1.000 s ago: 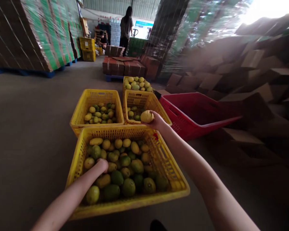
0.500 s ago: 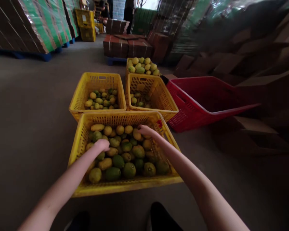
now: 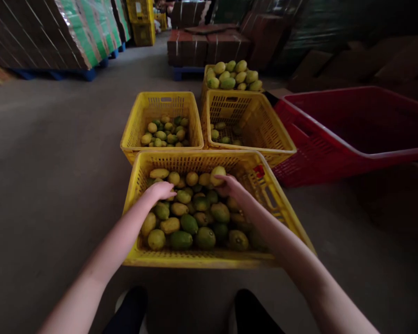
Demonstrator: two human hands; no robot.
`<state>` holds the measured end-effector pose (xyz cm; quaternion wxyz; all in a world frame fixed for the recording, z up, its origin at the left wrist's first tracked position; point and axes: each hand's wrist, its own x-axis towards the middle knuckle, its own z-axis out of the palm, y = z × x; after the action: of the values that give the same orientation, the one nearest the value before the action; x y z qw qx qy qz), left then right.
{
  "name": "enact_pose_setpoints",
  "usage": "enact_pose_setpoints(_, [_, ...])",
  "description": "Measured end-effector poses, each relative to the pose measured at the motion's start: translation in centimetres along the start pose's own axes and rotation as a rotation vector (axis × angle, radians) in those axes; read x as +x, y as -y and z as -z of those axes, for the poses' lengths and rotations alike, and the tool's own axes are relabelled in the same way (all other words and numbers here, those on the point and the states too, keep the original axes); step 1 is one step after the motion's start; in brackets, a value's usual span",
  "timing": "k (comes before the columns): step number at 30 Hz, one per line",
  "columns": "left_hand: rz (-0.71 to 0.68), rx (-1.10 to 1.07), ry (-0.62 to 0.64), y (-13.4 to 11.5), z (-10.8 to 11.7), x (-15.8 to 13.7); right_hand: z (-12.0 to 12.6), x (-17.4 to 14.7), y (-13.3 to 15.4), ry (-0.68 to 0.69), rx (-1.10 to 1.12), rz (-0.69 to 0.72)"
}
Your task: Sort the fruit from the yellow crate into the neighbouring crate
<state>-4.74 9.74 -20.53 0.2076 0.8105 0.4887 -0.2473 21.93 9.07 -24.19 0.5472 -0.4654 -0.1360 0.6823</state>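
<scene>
A yellow plastic crate [image 3: 195,263] stands in front of me, with many yellow and green lemons [image 3: 198,203] lying loose in it. At its far side, my right hand [image 3: 230,185] grips a pale yellow lemon [image 3: 218,176], raised a little above the others. My left hand [image 3: 161,190] is low over the left part of the same crate. Its fingers reach to the right and close around a yellowish lemon [image 3: 171,196], largely covered by the hand.
Behind the front crate stand a left yellow crate [image 3: 125,134] with small lemons and a right yellow crate [image 3: 278,125] holding several. Farther back is a heap of lemons [image 3: 231,76]. A red bin [image 3: 299,162] is at right; wrapped pallets [image 3: 87,37] are at left.
My right hand has lifted a pale lemon slightly out of the pile. My left hand has moved farther into the crate. The view has shifted, so the crates sit higher and more to the right.
</scene>
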Motion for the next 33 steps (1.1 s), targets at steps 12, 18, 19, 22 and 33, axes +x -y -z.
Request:
enact_pose_setpoints(12, [-0.092,0.057,0.140,-5.5,-2.9,-0.7,-3.6,-5.1,1.2,-0.064,0.368,-0.048])
enact_pose_setpoints(18, [-0.068,0.099,0.134,-5.5,-3.8,0.3,-3.5,-5.1,0.6,-0.104,0.386,-0.073])
enact_pose_setpoints(19, [-0.056,0.104,0.152,-5.0,-3.8,0.5,-3.5,-5.2,0.6,-0.106,0.385,-0.079])
enact_pose_setpoints(22, [-0.002,0.101,0.213,-3.3,-4.5,0.9,-3.5,-5.2,0.7,-0.137,0.387,-0.101])
enact_pose_setpoints(33, [0.086,-0.126,0.204,-1.8,-7.2,3.3,-3.0,-4.7,0.5,-0.162,0.383,-0.114])
